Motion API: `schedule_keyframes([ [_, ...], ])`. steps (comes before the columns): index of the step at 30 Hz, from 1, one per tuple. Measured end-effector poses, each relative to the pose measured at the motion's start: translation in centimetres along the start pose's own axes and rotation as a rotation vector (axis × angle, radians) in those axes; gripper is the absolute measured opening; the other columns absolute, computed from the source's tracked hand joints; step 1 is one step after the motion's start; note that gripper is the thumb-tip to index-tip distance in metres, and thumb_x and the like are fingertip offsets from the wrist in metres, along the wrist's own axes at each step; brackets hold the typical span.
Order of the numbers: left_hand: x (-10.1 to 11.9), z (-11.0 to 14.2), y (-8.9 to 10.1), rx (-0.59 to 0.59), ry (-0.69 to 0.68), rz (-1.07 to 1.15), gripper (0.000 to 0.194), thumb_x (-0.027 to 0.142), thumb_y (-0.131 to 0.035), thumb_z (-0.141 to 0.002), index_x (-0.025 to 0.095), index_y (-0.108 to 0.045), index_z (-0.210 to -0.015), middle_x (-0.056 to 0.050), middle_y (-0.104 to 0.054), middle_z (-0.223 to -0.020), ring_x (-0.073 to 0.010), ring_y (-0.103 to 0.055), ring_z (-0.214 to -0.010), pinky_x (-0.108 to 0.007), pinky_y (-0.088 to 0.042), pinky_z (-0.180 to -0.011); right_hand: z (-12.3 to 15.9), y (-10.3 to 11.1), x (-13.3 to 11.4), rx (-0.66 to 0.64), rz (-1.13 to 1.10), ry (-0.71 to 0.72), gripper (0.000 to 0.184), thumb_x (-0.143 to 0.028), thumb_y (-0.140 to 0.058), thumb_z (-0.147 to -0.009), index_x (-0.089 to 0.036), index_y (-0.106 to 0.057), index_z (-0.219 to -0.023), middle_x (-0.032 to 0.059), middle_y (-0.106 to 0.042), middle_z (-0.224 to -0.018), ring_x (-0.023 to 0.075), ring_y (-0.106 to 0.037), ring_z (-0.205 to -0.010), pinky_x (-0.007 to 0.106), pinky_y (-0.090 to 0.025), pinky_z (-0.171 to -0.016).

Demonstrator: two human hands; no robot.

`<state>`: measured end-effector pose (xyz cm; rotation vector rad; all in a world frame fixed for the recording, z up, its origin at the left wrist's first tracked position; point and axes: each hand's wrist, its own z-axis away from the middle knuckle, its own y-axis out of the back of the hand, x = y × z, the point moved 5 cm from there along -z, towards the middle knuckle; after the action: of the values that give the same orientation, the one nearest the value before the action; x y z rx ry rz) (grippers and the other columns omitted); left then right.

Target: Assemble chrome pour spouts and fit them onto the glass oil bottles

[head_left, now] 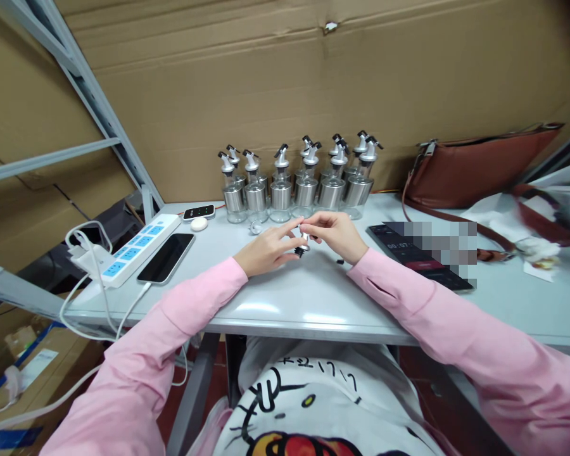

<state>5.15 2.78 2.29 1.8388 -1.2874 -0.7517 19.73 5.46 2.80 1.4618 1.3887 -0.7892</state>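
Over the middle of the grey table, my left hand and my right hand meet around a small silver-and-black bottle pourer. Its black stopper end points down, between my left fingers. The fingertips of my right hand pinch the pourer's upper end, which they partly cover. Behind my hands stand several glass oil bottles with steel sleeves, each topped by a silver pourer with a black flap. A small black piece lies by my right wrist. Near my left hand sits a small clear-and-silver round part.
At left are a power strip, a phone with a white cable, a small black device and a white round case. On the right lie a dark phone and a brown bag. Cardboard closes the back.
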Motion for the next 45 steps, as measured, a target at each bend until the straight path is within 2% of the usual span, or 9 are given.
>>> schedule_keyframes([
  [6, 0.1, 0.1, -0.1, -0.002, 0.002, -0.012, 0.021, 0.025, -0.052, -0.089, 0.018, -0.055, -0.109, -0.018, -0.041, -0.137, -0.0227, -0.057, -0.107, -0.042, -0.048, -0.088, 0.0, 0.0, 0.5, 0.046, -0.041, -0.096, 0.027, -0.039, -0.077, -0.055, -0.016, -0.066, -0.063, -0.0028, -0.055, -0.050, 0.0065, -0.040, -0.046, 0.022, -0.032, -0.043],
  [9, -0.1, 0.1, -0.2, -0.023, 0.014, -0.003, 0.023, 0.027, -0.052, -0.089, 0.018, -0.055, -0.110, -0.016, -0.046, -0.132, -0.0238, -0.054, -0.110, -0.042, -0.048, -0.089, 0.0, -0.3, 1.5, 0.048, -0.125, -0.184, 0.033, -0.041, -0.080, -0.049, -0.015, -0.064, -0.063, -0.0026, -0.058, -0.054, 0.0057, -0.041, -0.046, 0.021, -0.031, -0.043],
  [12, -0.3, 0.2, -0.5, -0.045, 0.031, 0.011, 0.024, 0.028, -0.051, -0.089, 0.018, -0.054, -0.111, -0.013, -0.053, -0.123, -0.0224, -0.056, -0.104, -0.040, -0.049, -0.087, 0.0, -0.3, 2.2, 0.070, -0.207, -0.232, 0.042, -0.043, -0.084, -0.041, -0.016, -0.056, -0.059, -0.0043, -0.055, -0.050, 0.0051, -0.040, -0.043, 0.020, -0.030, -0.041],
  [15, -0.3, 0.3, -0.6, -0.049, 0.031, 0.010, 0.024, 0.027, -0.052, -0.089, 0.017, -0.055, -0.110, -0.013, -0.054, -0.121, -0.0221, -0.058, -0.100, -0.038, -0.049, -0.084, 0.0, -0.2, 2.0, 0.058, -0.183, -0.209, 0.045, -0.044, -0.085, -0.040, -0.017, -0.053, -0.055, -0.0047, -0.052, -0.046, 0.0053, -0.040, -0.041, 0.020, -0.030, -0.041],
  [19, -0.4, 0.3, -0.6, -0.057, 0.042, -0.009, 0.024, 0.027, -0.052, -0.089, 0.017, -0.054, -0.111, -0.013, -0.053, -0.123, -0.0229, -0.057, -0.102, -0.039, -0.048, -0.084, 0.1, 0.0, 1.1, 0.026, -0.074, -0.135, 0.041, -0.047, -0.082, -0.048, -0.015, -0.058, -0.057, -0.0038, -0.051, -0.043, 0.0063, -0.040, -0.043, 0.022, -0.031, -0.043],
  [26, -0.9, 0.3, -0.7, -0.067, 0.064, 0.031, 0.025, 0.023, -0.048, -0.091, 0.016, -0.052, -0.114, -0.011, -0.059, -0.114, -0.0211, -0.056, -0.104, -0.037, -0.047, -0.087, -0.1, 0.3, 0.3, 0.066, 0.007, -0.054, 0.034, -0.045, -0.077, -0.055, -0.014, -0.064, -0.061, -0.0018, -0.055, -0.048, 0.0085, -0.046, -0.046, 0.025, -0.039, -0.050],
  [31, -0.9, 0.2, -0.7, -0.068, 0.064, 0.061, 0.024, 0.021, -0.048, -0.091, 0.016, -0.053, -0.113, -0.011, -0.059, -0.111, -0.0201, -0.056, -0.101, -0.036, -0.048, -0.087, -0.3, 0.3, 0.2, 0.065, 0.023, -0.016, 0.032, -0.044, -0.076, -0.055, -0.015, -0.064, -0.061, -0.0014, -0.056, -0.050, 0.0086, -0.045, -0.047, 0.025, -0.039, -0.049],
  [38, -0.6, 0.1, -0.5, -0.055, 0.032, 0.067, 0.028, 0.017, -0.046, -0.091, 0.016, -0.051, -0.118, -0.011, -0.057, -0.113, -0.0189, -0.055, -0.102, -0.036, -0.048, -0.088, -0.4, 0.7, 0.5, 0.105, 0.002, -0.021, 0.032, -0.043, -0.077, -0.053, -0.015, -0.066, -0.062, 0.0013, -0.061, -0.056, 0.0104, -0.047, -0.052, 0.026, -0.039, -0.052],
  [45, -0.4, 0.1, -0.6, -0.077, 0.018, 0.019, 0.027, 0.019, -0.047, -0.091, 0.016, -0.052, -0.117, -0.010, -0.058, -0.111, -0.0204, -0.055, -0.101, -0.037, -0.048, -0.086, -0.5, 0.6, 1.0, 0.028, 0.081, -0.057, 0.027, -0.041, -0.072, -0.059, -0.014, -0.070, -0.066, 0.0024, -0.063, -0.059, 0.0117, -0.048, -0.056, 0.027, -0.039, -0.056],
])
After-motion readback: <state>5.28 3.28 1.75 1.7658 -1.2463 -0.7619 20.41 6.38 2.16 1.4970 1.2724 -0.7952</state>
